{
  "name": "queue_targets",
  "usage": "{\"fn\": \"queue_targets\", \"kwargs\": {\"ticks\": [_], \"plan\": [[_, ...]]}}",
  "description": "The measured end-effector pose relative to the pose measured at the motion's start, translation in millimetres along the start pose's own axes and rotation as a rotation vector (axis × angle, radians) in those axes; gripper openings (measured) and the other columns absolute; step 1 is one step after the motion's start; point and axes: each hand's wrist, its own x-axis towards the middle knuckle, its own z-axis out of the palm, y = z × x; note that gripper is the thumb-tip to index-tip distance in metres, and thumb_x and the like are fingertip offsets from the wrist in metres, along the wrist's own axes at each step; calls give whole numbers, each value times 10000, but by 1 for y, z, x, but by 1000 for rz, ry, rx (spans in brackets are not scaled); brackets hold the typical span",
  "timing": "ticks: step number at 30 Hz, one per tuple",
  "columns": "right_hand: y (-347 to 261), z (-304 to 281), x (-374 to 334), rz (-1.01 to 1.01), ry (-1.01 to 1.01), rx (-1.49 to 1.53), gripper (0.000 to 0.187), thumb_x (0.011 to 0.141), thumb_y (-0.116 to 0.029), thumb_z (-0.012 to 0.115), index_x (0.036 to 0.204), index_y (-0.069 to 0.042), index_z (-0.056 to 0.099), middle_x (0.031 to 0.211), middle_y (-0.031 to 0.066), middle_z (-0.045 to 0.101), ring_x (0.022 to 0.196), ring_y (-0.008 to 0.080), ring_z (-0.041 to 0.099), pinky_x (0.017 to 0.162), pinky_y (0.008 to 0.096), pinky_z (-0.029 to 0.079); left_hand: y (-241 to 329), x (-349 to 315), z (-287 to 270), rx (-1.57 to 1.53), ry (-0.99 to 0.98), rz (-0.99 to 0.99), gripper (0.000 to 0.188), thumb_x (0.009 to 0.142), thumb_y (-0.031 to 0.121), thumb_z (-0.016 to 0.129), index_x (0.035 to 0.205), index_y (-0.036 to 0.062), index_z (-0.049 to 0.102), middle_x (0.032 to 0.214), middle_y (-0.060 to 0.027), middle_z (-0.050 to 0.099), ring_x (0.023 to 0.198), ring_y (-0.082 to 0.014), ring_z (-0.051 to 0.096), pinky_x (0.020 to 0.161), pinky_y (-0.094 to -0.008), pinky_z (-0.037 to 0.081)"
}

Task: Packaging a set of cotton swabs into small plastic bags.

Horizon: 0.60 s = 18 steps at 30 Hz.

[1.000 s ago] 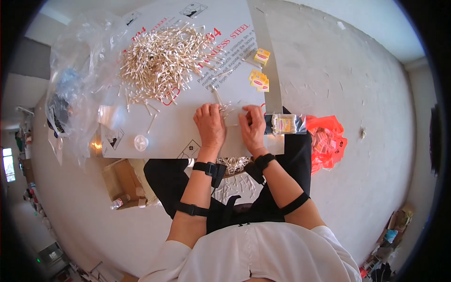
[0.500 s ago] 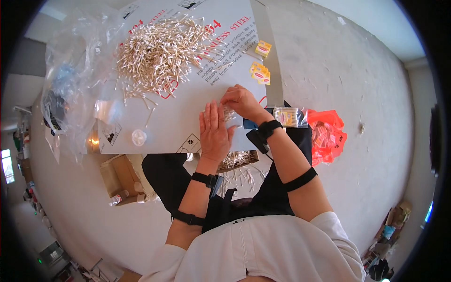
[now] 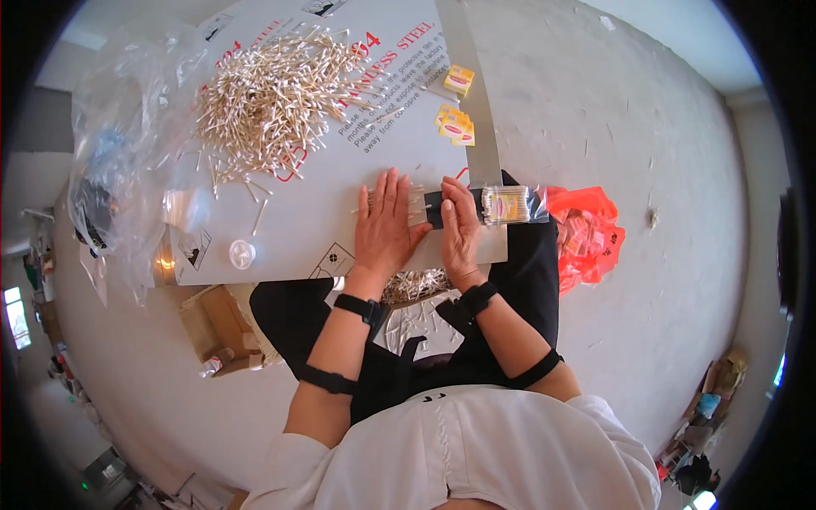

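Observation:
My left hand [image 3: 387, 225] lies flat with straight fingers on the sheet-covered table, over a thin row of cotton swabs [image 3: 416, 201] whose ends stick out on both sides of it. Just to its right, my right hand [image 3: 461, 234] rests with its fingers stretched out, on or against a dark flat strip [image 3: 435, 210]. The palm hides part of that strip. Beyond the right fingers, at the table's right edge, sits a clear packet of cotton swabs [image 3: 507, 205] with a yellow card inside.
A big heap of cotton swabs [image 3: 272, 102] covers the far left. Yellow cards [image 3: 456, 126] lie far right, a small round clear container [image 3: 241, 253] near left. Clear plastic bags [image 3: 127, 161] drape the left edge. A red bag [image 3: 585, 234] hangs at right; a cardboard box [image 3: 223, 327] stands below.
My right hand has drawn back from beside the left fingertips, moving right and nearer, and its bent fingers have straightened. The dark strip now shows between my hands. The left hand stays flat.

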Motion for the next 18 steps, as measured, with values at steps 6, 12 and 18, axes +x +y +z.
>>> {"fn": "queue_targets", "kwargs": {"ticks": [6, 12, 18], "plan": [[4, 15, -3, -31, -4, 20, 359, 1017, -160, 451, 1319, 28, 501, 1421, 174, 459, 1341, 283, 414, 1115, 355, 302, -11, -9, 2, -27, 173, -60, 715, 944, 405, 538, 1483, 15, 275, 1561, -194, 234, 1456, -329, 215, 1182, -483, 141], [11, 24, 22, 10, -26, 198, 393, 1030, -209, 437, 1323, 46, 497, 1444, 173, 449, 1347, 269, 414, 1123, 354, 294, -27, -6, 0, -905, 555, -280, 584, 1042, 351, 365, 1480, -23, 269, 1550, -181, 262, 1446, -306, 234, 1168, -404, 198], [14, 30, 22, 24, -36, 201, 400, 1034, -229, 439, 1317, 46, 503, 1410, 173, 489, 1336, 271, 427, 1119, 354, 304, 1, 5, 11, -987, 545, -277, 583, 1046, 380, 351, 1474, -13, 304, 1530, -160, 311, 1419, -272, 289, 1162, -390, 216]]}}
